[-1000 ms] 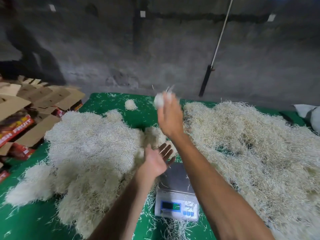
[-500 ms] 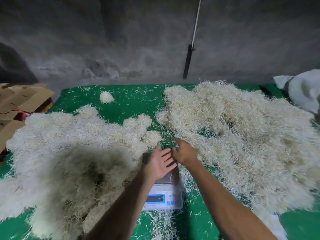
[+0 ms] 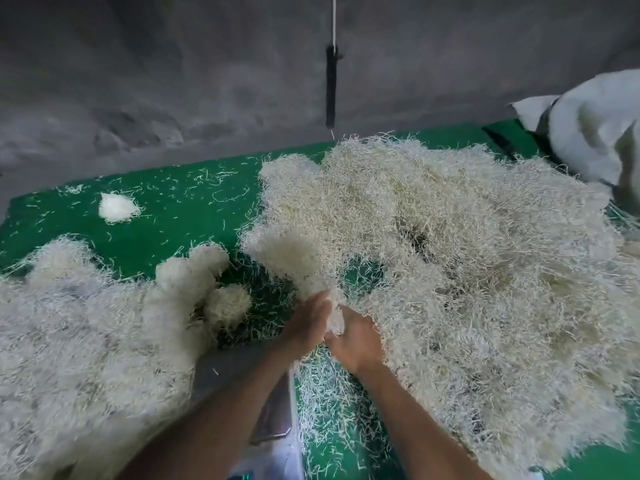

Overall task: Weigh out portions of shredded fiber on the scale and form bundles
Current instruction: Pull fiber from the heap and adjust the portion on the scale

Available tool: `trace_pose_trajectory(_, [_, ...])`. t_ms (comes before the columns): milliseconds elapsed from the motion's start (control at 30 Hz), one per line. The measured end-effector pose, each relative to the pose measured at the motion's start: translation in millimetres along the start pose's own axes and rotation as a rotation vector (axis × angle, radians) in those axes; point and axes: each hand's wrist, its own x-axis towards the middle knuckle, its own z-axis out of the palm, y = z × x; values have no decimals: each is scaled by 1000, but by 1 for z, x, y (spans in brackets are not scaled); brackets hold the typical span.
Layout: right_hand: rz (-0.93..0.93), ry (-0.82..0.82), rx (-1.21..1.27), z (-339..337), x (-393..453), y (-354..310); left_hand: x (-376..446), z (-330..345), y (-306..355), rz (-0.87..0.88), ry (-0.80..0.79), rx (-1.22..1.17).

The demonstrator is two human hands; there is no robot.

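Green surface (image 3: 166, 216) covers most of what I'm seeing, littered with stray strands. On the right sits the big loose fiber heap (image 3: 467, 271), pale straw-coloured, wiry and tangled. On the left is a fluffier whiter mound (image 3: 79, 334) with a few rounded clumps at its edge. A single finished bundle (image 3: 116, 207) lies well apart near the far edge. The scale (image 3: 239, 372) is just beside my forearms, its pan bare from what I can tell and partly hidden by the left arm.

Both hands meet at the near edge of the heap: left hand (image 3: 306, 327) with fingers fairly straight against a tuft (image 3: 334, 315), right hand (image 3: 356, 341) with fingers curled around that tuft from below. So the portion is pinned between my hands, above the surface and not on the scale.

My worry: these strands snag on each other, so pulling away could drag extra fiber along and throw the weight off, or shed bits onto the pan.
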Motion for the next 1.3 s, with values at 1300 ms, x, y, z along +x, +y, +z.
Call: trace_pose_trajectory(1300, [-54,-15,-212,-119,-9,-114,-132,-174,34,-108,276,-987])
